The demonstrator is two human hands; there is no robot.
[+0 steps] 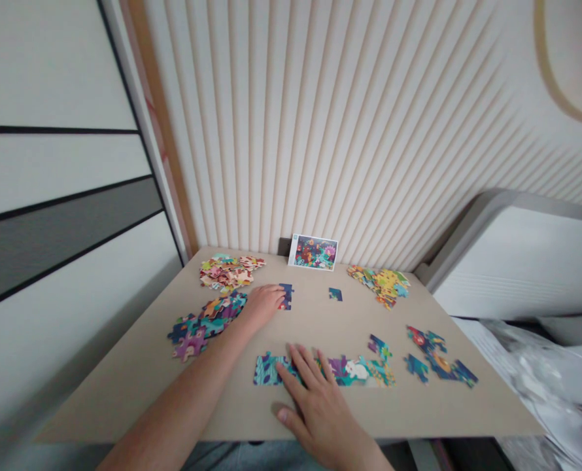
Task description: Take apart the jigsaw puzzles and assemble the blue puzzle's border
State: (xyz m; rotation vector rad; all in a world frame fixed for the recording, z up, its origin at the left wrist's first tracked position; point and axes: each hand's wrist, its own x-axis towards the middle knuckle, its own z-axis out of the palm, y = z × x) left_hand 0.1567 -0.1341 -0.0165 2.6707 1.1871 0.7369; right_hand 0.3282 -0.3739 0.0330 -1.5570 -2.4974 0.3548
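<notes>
Right hand (315, 396) flat, fingers apart, on one strip (341, 371); left hand (265, 304) on one blue puzzle piece (288, 296), grip unclear; three puzzle piles (226, 272)

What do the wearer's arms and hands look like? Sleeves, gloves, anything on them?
Left forearm: bare, no sleeve in view. Left hand and right hand: ungloved, five-fingered human hands. No watch, bracelet, rings, cables or markings visible. The right arm shows only near the wrist, also bare.
</notes>
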